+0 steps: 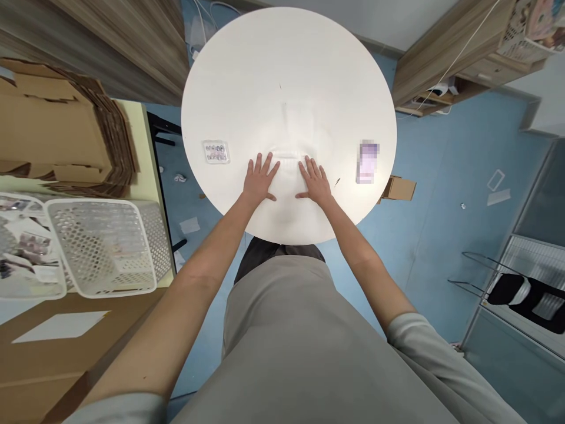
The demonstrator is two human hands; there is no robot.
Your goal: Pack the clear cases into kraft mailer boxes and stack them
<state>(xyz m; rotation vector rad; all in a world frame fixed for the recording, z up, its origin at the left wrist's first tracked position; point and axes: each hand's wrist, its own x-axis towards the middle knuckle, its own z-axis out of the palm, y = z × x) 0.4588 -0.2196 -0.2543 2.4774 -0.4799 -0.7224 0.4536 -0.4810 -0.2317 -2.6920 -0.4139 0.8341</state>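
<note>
My left hand lies flat on the round white table, fingers spread. Opposite it, my right hand also rests flat with its fingers apart. Between and just beyond my fingertips is a faint clear or whitish shape, perhaps a see-through film or bag; I cannot tell which. Left of my left hand sits a small clear plastic case with several small round items in it. A blurred purple-pink rectangular object lies to the right of my right hand. Neither hand holds anything.
On the left, a side table bears stacked flattened cardboard and a white perforated basket; a second basket holds mixed items. A small cardboard box is on the blue floor at right. Wooden furniture stands at the back right.
</note>
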